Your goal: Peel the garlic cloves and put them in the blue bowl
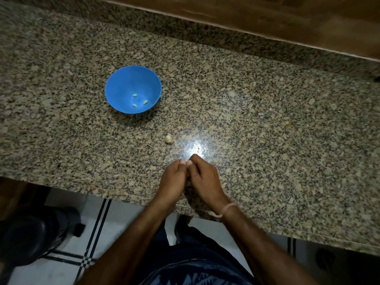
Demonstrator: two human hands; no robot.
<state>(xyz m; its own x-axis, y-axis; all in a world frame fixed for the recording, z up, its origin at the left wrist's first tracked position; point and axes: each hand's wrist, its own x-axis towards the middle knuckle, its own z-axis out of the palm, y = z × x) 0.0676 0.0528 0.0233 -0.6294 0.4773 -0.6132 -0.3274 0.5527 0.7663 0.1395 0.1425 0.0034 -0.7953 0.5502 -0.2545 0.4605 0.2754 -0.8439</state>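
1. Two hands, left hand point(172, 177) and right hand point(203, 177), meet thumb tip to thumb tip over the near counter point(267, 120). Fingers are curled and their contents hidden, so I cannot tell if a clove is pinched.
2. Judgement: split the skin by thumbnail and drop only a bare clove.
3. Three pale peeled cloves point(135, 95) lie in the blue bowl point(127, 83), far left. A papery unpeeled piece point(169, 139) sits between bowl and hands.

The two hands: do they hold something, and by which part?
It cannot be told. The left hand and the right hand meet at the thumb tips with fingers curled, but anything between them is hidden.
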